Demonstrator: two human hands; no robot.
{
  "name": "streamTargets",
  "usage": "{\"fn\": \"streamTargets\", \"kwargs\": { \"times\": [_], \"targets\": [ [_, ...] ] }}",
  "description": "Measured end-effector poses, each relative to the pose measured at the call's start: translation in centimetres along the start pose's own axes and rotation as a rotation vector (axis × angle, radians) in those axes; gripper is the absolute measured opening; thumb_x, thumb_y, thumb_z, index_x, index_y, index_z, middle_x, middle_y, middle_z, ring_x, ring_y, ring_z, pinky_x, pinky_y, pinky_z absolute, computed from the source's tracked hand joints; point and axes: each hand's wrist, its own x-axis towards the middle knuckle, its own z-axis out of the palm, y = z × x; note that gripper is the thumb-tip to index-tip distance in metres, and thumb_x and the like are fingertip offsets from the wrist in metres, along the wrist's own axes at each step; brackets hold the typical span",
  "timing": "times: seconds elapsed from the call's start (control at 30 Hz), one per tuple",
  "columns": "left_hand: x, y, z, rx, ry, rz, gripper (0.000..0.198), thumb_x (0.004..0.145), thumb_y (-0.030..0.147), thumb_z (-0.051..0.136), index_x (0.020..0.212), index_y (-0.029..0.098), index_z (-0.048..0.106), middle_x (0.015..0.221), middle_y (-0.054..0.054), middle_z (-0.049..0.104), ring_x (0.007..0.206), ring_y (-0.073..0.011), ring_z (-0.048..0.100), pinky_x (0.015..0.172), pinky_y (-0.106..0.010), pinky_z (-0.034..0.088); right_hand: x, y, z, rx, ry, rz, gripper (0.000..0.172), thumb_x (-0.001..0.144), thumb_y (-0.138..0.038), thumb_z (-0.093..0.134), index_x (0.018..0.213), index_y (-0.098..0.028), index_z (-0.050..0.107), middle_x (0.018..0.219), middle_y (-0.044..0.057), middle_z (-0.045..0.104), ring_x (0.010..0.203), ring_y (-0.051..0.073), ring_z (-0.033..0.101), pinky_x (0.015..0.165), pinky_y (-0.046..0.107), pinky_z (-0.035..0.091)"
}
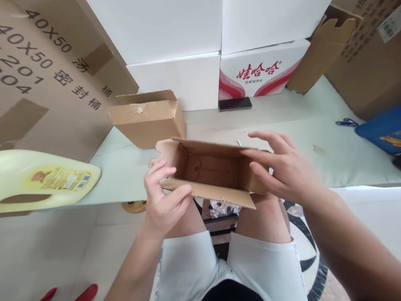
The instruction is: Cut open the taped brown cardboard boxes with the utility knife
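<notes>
A small brown cardboard box [216, 169] sits in front of me with its top open, its bare inside showing. My left hand [167, 196] grips its left front corner, thumb along the front flap [219, 195] and fingers at the left side flap [166, 152]. At the right end is my right hand [280, 165], fingers spread. Its thumb and index finger reach over the right wall and appear to touch it. Behind and to the left stands a second brown cardboard box [150, 121] with its lid partly raised.
White cartons [178, 81] line the back, with a dark phone [234, 103] before them. A large brown carton [53, 75] and a pale yellow jug [46, 179] are left. To the right are a blue container [380, 129], small blue objects [346, 122] and more cardboard [328, 50].
</notes>
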Motion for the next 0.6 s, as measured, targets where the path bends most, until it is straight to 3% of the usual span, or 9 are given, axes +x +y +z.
{"fn": "streamTargets", "kwargs": {
  "times": [0.1, 0.17, 0.23, 0.37, 0.47, 0.6],
  "targets": [
    [-0.1, 0.4, -0.1, 0.107, 0.062, -0.064, 0.031, 0.072, -0.005, 0.072, 0.072, 0.025, 0.068, 0.123, -0.007, 0.044, 0.141, -0.0361, 0.044, 0.12, -0.071, 0.038, 0.2, 0.5, 0.7, -0.007, -0.071, 0.115, 0.039, 0.101, -0.033, 0.047, 0.132, -0.024, 0.071, 0.131, 0.011, 0.067, 0.084, 0.021, 0.069, 0.074, 0.04, 0.058],
    [-0.3, 0.3, -0.2, 0.093, 0.048, -0.114, 0.028, 0.074, -0.003, 0.073, 0.069, 0.025, 0.069, 0.126, -0.008, 0.04, 0.146, -0.0392, 0.039, 0.114, -0.065, 0.049, 0.3, 0.8, 1.2, 0.028, -0.098, 0.153, 0.042, 0.1, -0.035, 0.049, 0.135, -0.024, 0.069, 0.128, 0.011, 0.066, 0.068, 0.015, 0.063, 0.066, 0.037, 0.057],
    [-0.4, 0.2, -0.2, 0.04, 0.012, -0.142, 0.026, 0.076, 0.0, 0.074, 0.067, 0.023, 0.069, 0.127, -0.009, 0.037, 0.149, -0.0413, 0.037, 0.105, -0.058, 0.061, 0.5, 0.8, 1.6, 0.092, -0.088, 0.165, 0.042, 0.099, -0.036, 0.051, 0.136, -0.025, 0.069, 0.125, 0.012, 0.063, 0.075, 0.017, 0.064, 0.071, 0.039, 0.059],
    [-0.5, -0.1, -0.3, -0.061, 0.001, -0.159, 0.023, 0.076, 0.001, 0.078, 0.072, 0.023, 0.071, 0.13, -0.007, 0.037, 0.144, -0.0387, 0.047, 0.101, -0.051, 0.067, 0.6, 0.3, 1.8, 0.257, 0.069, 0.216, 0.034, 0.096, -0.032, 0.059, 0.126, -0.029, 0.074, 0.111, 0.011, 0.058, 0.099, 0.024, 0.065, 0.082, 0.043, 0.062],
    [-0.5, -0.5, -0.5, -0.124, -0.001, -0.178, 0.024, 0.079, 0.001, 0.077, 0.081, 0.024, 0.071, 0.135, -0.005, 0.037, 0.14, -0.0336, 0.054, 0.1, -0.045, 0.068, 0.6, 0.0, 1.6, 0.369, 0.169, 0.221, 0.031, 0.095, -0.028, 0.062, 0.123, -0.031, 0.075, 0.102, 0.008, 0.056, 0.095, 0.022, 0.063, 0.079, 0.039, 0.062],
    [-0.3, -1.0, -1.2, -0.167, -0.04, -0.168, 0.02, 0.082, 0.006, 0.078, 0.085, 0.024, 0.071, 0.139, -0.005, 0.039, 0.142, -0.0332, 0.054, 0.099, -0.043, 0.069, 0.2, -0.2, 1.3, 0.486, 0.178, 0.165, 0.036, 0.097, -0.025, 0.059, 0.13, -0.032, 0.071, 0.099, 0.006, 0.061, 0.086, 0.018, 0.063, 0.07, 0.032, 0.06]
  ]
}}
